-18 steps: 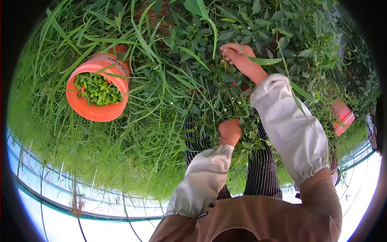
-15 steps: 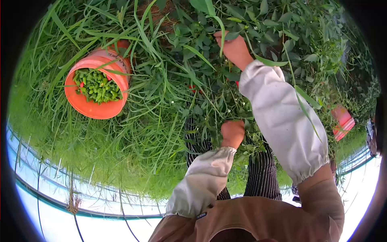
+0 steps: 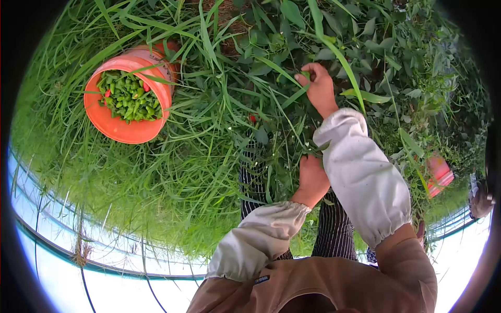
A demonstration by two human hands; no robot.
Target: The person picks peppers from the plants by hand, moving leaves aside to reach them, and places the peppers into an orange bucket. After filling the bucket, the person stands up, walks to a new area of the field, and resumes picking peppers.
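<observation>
The picture is showing the scene upside down, with the person's chest at the bottom edge and the plants at the top. Just right of centre in the upper half, one hand [image 3: 318, 86] is reaching into the leafy plant [image 3: 292, 112], its grip pinching a small green piece at the fingertips [image 3: 305, 73]; whether that piece is a pepper or a leaf is too small to tell. By the sleeves' run down to the body it is reading as the right hand. Below it, near the middle of the frame, the left hand [image 3: 313, 180] is pushing into the same foliage, its fingers curled and hidden among the stems, so I cannot tell what its grip is closing on. Both forearms are wearing white sleeve covers [image 3: 362, 175]. In the upper left an orange bucket [image 3: 122, 133] is sitting in long grass [image 3: 172, 182], holding green peppers [image 3: 128, 99] with a few red ones among them, well apart from both hands. A small red pepper [image 3: 252, 118] is hanging in the plant left of the hands. At the right edge a pink container [image 3: 438, 175] is showing through the leaves
</observation>
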